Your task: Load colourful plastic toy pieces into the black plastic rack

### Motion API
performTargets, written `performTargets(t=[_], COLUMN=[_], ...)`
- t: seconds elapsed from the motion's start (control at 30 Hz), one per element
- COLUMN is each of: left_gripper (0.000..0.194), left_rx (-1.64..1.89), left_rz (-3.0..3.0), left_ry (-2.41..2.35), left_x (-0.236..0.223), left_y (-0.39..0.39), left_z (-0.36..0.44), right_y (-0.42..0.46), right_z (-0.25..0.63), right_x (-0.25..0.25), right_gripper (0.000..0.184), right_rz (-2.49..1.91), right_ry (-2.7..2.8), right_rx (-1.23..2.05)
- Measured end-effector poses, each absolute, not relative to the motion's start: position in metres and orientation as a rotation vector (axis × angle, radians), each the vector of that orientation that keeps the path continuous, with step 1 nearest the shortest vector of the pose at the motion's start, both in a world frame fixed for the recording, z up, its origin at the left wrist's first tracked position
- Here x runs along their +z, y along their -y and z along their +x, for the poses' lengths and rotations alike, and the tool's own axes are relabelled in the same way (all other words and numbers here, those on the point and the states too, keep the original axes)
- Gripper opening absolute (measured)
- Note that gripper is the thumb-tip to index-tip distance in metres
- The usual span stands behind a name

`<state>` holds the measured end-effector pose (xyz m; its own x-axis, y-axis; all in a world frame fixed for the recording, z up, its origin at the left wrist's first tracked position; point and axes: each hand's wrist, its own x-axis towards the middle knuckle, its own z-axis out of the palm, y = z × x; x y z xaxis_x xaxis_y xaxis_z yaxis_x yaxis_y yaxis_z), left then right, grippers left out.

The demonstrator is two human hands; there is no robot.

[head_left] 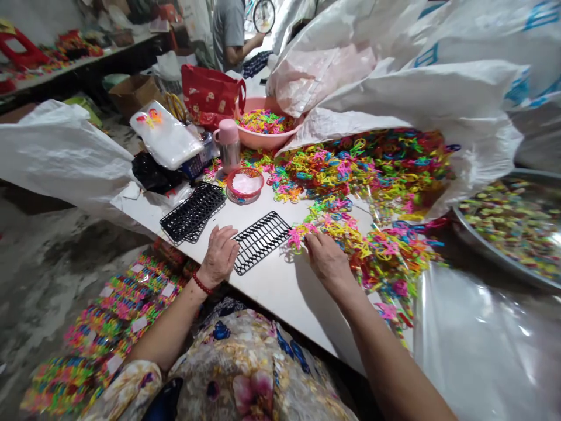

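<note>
White counter piled with bright plastic shapes, left hand loosely spread by black grid tray, right hand curled narrow, grip hard to tell, big white sack behind, gray floor.

The black rectangular plastic grid looks matt, the small multicoloured plastic pieces glossy, the flat white tabletop smooth

There is one separate rack, one flask, one handbag.
</note>
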<state>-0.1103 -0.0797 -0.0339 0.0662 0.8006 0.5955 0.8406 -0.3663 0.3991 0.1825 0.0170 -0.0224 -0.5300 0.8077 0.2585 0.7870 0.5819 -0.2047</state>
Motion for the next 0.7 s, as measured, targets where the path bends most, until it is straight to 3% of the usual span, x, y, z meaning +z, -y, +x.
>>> performTargets(t=[0.33,0.7], left_gripper=[0.067,0.068], left_rx=[-1.122,-1.084], left_rz=[-2.319,-2.335], left_ry=[1.580,1.605], left_x=[-0.030,-0.030], left_y=[0.078,0.079], left_z=[-0.115,-0.117], right_y=[0.001,-0.010], right_z=[0.076,0.027], right_x=[-0.032,-0.048], right_gripper=[0.020,0.022], right_rz=[-0.991,-0.723], right_ry=[2.065,2.059], right_rx=[1.221,1.349])
